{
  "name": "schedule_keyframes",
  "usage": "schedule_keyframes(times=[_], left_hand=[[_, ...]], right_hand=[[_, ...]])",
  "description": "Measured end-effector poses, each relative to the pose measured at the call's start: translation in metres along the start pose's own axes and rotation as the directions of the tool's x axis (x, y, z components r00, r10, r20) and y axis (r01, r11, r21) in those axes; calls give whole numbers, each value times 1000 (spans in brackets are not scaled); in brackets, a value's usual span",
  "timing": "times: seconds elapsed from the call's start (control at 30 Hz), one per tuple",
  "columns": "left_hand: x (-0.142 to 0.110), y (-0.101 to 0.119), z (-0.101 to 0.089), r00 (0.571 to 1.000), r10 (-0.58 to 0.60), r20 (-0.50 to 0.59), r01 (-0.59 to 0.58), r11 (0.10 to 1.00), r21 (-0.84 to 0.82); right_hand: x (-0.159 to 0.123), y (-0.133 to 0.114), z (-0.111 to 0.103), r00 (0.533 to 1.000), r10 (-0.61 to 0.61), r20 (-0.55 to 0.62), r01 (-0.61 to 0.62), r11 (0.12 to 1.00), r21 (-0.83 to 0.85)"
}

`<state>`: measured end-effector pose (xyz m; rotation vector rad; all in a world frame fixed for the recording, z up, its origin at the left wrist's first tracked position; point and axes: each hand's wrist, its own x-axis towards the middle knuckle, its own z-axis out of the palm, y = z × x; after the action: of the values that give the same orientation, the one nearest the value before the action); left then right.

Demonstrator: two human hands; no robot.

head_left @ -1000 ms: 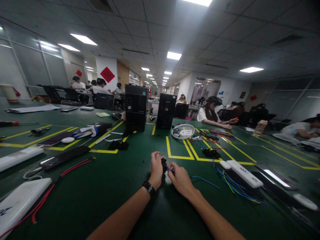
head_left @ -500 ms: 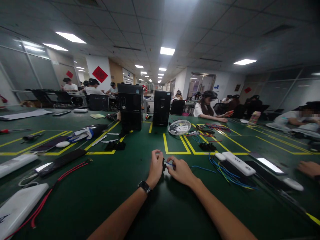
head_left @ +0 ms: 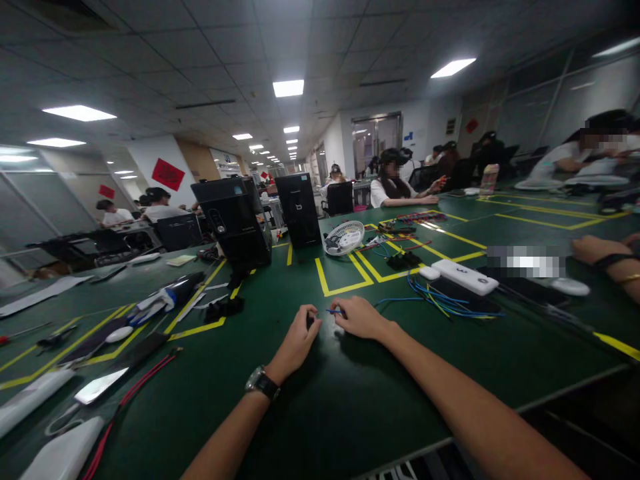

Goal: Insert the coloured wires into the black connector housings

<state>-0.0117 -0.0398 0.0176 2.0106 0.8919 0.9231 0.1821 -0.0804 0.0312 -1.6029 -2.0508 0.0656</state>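
My left hand (head_left: 297, 340), with a watch on its wrist, curls closed around a small black piece (head_left: 311, 321). Most of that piece is hidden by the fingers. Just to the right, my right hand (head_left: 361, 319) pinches a blue wire (head_left: 334, 311), whose tip points toward the left hand. A small gap separates the two hands above the green tabletop (head_left: 350, 400). From behind the right hand, a length of blue wire runs right to a loose bundle of blue and yellow wires (head_left: 450, 303).
Two black computer towers (head_left: 233, 223) (head_left: 299, 210) stand ahead. Right of them are a white basket (head_left: 344, 239) and black notched pieces (head_left: 404, 260). A white power bank (head_left: 465, 277) lies at right; red wires (head_left: 135, 393) lie at left. Another person's hand (head_left: 600, 250) rests at far right.
My view has tilted and turned right. The hands have drawn apart: the blue wire's tip, earlier at the black piece, is now away from it.
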Motion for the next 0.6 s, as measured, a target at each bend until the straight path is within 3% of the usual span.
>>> schedule_keyframes(times=[0.6], left_hand=[[0, 7, -10, 993, 13, 118, -47, 958, 283]], right_hand=[[-2, -1, 0, 994, -93, 50, 97, 993, -70]])
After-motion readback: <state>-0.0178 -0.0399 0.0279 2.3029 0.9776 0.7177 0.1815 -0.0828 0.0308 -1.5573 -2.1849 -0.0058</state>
